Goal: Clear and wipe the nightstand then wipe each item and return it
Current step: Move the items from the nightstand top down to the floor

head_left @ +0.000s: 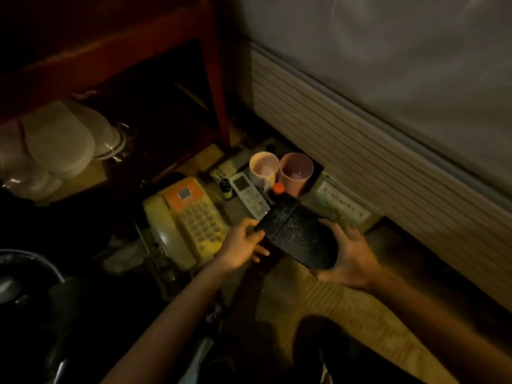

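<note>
Both hands on a black speckled box [297, 238], held low over the floor [318, 289] in front of the bed base [346, 151]. Left hand [243, 249] at the box's near-left corner, fingers [250, 224] curled over the edge, thumb pinching beneath. Right hand [346, 259] cradling the far end from below, fingers wrapped around the rim. Two-handed hold likely chosen to keep the box level; whether anything lies inside, impossible to tell in this dim light.

Cleared items gathered on the floor beside the nightstand's red leg [219, 87], probably parked there to free the top for wiping: a yellow desk telephone [185, 217] with an orange panel, a white remote control [249, 195], a second remote [228, 166] behind it, a small dark bottle [225, 188], a red-capped bottle [278, 189], a cream mug [263, 167] and a pink cup [296, 170] side by side, touching or nearly so. A boxed item with printed label [343, 203] against the bed base.

Box hovering just past the remote and red cap, seemingly about to join the row. No wiping cloth visible.
</note>
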`<control>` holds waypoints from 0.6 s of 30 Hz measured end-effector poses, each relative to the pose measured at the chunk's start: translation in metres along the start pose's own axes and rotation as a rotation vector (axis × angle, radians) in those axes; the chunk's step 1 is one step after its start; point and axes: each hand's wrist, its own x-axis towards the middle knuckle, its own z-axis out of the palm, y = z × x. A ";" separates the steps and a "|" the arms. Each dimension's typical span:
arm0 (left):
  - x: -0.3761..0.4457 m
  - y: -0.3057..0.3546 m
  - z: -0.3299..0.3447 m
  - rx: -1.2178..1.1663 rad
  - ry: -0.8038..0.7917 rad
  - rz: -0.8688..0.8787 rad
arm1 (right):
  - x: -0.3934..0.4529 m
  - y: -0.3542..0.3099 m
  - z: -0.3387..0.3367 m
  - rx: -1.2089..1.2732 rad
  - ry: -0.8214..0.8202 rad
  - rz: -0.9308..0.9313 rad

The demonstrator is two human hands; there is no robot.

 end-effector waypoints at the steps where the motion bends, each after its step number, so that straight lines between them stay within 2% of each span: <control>1: 0.004 -0.008 0.006 0.013 0.000 -0.024 | -0.002 0.007 0.009 -0.009 -0.008 0.013; 6: 0.027 -0.031 0.031 0.146 0.022 -0.055 | -0.001 0.039 0.041 -0.058 -0.073 0.088; 11: 0.047 -0.035 0.039 0.282 0.011 0.015 | 0.012 0.050 0.056 -0.059 -0.080 0.156; 18: 0.035 -0.037 0.047 0.319 -0.028 0.122 | 0.014 0.039 0.069 -0.144 -0.112 0.166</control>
